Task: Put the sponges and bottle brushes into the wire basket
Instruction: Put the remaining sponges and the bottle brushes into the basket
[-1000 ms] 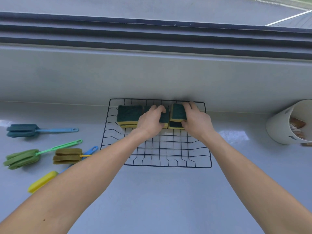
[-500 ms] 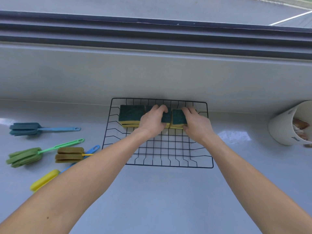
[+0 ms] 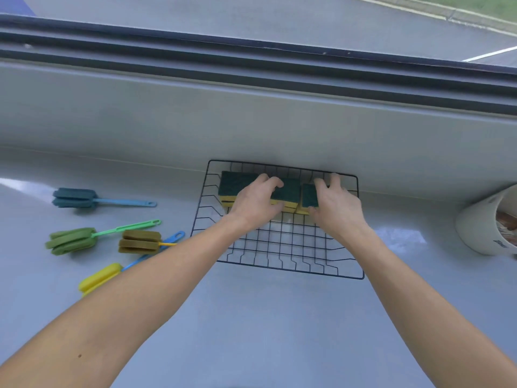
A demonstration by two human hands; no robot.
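A black wire basket (image 3: 291, 268) sits against the back wall. Along its far side lie three green-topped yellow sponges in a row: a left sponge (image 3: 235, 184), a middle sponge (image 3: 289, 189) and a right sponge (image 3: 309, 196). My left hand (image 3: 256, 204) grips the middle sponge, fingers over its top and thumb at its front. My right hand (image 3: 335, 210) holds the right sponge flat, fingers past its far edge. Left of the basket, on the counter, lie a teal brush (image 3: 75, 198), a green brush (image 3: 71, 240), a brown brush (image 3: 138, 241) and a yellow brush (image 3: 99, 277).
A white cup (image 3: 475, 231) with something inside lies tipped at the right edge of the counter. The grey wall and the window sill rise just behind the basket. The near half of the basket holds nothing.
My right hand has lowered the right sponge from a tilted pose to flat beside the middle one. My left hand has stayed on the middle sponge.
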